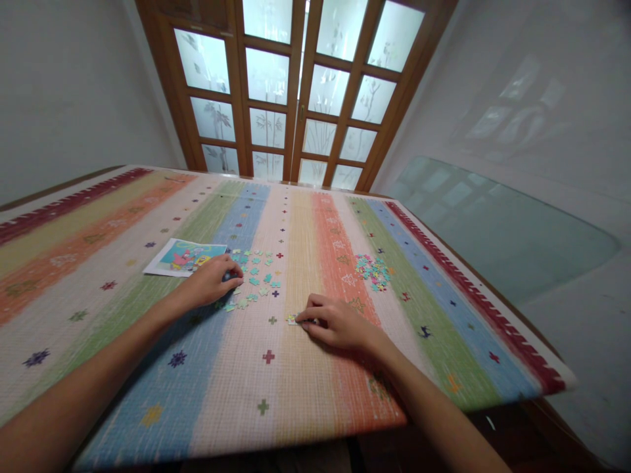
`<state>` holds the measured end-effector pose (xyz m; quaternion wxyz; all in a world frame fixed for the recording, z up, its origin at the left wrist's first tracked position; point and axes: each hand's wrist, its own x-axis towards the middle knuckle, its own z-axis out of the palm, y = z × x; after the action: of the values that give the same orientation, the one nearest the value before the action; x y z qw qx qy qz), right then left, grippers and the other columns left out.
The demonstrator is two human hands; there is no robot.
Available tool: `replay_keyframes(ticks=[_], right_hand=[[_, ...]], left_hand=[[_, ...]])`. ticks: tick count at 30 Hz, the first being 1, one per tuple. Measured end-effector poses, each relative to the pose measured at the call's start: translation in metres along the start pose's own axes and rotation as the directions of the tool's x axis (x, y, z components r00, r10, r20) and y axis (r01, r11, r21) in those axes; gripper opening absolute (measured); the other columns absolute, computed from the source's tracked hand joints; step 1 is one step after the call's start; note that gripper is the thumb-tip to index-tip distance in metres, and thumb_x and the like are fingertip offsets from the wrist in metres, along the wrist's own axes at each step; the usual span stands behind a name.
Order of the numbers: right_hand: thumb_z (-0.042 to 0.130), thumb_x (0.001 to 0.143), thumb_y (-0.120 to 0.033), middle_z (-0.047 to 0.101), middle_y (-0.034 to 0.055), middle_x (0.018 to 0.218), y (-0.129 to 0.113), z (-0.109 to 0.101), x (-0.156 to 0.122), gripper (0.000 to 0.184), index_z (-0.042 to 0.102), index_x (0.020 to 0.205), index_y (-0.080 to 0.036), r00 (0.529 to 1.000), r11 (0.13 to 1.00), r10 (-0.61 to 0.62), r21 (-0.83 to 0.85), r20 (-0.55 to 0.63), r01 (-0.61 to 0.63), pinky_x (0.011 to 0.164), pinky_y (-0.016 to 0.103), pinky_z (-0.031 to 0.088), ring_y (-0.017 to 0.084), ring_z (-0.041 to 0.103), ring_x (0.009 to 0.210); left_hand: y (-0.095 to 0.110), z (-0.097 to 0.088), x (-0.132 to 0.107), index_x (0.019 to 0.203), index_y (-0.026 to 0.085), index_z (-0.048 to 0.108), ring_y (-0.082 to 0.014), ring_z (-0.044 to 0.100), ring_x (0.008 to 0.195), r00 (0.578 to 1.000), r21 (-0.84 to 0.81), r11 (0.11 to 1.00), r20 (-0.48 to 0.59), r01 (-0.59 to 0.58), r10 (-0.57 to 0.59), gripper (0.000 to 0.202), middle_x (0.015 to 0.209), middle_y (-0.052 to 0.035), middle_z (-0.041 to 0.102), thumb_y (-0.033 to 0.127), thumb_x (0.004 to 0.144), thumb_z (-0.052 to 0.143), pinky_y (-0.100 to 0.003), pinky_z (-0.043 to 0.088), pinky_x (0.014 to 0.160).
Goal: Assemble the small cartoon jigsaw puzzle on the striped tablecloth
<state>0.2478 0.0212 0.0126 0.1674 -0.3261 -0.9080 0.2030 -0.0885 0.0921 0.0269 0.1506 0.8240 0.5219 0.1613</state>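
Note:
My left hand [215, 279] is at the left edge of a spread of teal and pale green jigsaw puzzle pieces [255, 270], just in front of a printed cartoon picture [183, 255]. Its fingers are curled with their tips close together, and whatever lies between them is hidden. On the tablecloth's yellow stripe, a small yellowish puzzle piece [292, 319] shows at the fingertips of my right hand [331, 321]. Those fingers are pinched on its right end, which they cover. It may be more than one piece joined.
A heap of mixed puzzle pieces [373, 271] lies to the right, beyond my right hand. The striped tablecloth [236, 394] covers a wide table. Wooden doors with frosted panes [269, 79] stand behind it, and a pale green panel [507, 217] leans at the right wall.

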Motion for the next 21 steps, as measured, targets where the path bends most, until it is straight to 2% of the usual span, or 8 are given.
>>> replay_keyframes(ticks=[13, 17, 21], right_hand=[[0.059, 0.097, -0.019, 0.066, 0.0069, 0.096, -0.002, -0.001, 0.0, 0.022, 0.078, 0.109, -0.021, 1.0, 1.0, 0.008, 0.009, 0.01, -0.008, 0.074, 0.03, 0.047, 0.017, 0.061, 0.081], [0.058, 0.098, -0.02, 0.067, 0.0069, 0.096, -0.003, -0.001, 0.0, 0.022, 0.078, 0.108, -0.022, 1.0, 1.0, 0.011, -0.004, 0.008, -0.011, 0.074, 0.03, 0.047, 0.017, 0.06, 0.081], [0.058, 0.098, -0.02, 0.067, 0.0066, 0.096, -0.004, -0.002, 0.001, 0.022, 0.077, 0.108, -0.021, 1.0, 1.0, 0.015, -0.01, 0.02, -0.015, 0.075, 0.029, 0.047, 0.016, 0.06, 0.081]], left_hand=[[-0.006, 0.005, 0.0, 0.082, 0.021, 0.062, -0.0243, 0.059, 0.081, 0.998, -0.059, 0.997, -0.018, -0.059, 0.058, 0.009, 0.084, -0.0046, 0.067, 0.03, 0.084, 0.06, -0.038, 0.046, 0.082], [0.003, 0.002, -0.002, 0.085, 0.022, 0.062, -0.0239, 0.059, 0.086, 0.987, -0.078, 0.986, -0.082, -0.145, 0.139, 0.009, 0.086, -0.0038, 0.067, 0.029, 0.088, 0.058, -0.037, 0.046, 0.084], [0.023, 0.003, -0.007, 0.092, 0.021, 0.064, -0.022, 0.06, 0.089, 0.956, -0.162, 0.947, -0.147, -0.276, 0.253, 0.016, 0.091, -0.0036, 0.068, 0.032, 0.097, 0.053, -0.036, 0.047, 0.085]])
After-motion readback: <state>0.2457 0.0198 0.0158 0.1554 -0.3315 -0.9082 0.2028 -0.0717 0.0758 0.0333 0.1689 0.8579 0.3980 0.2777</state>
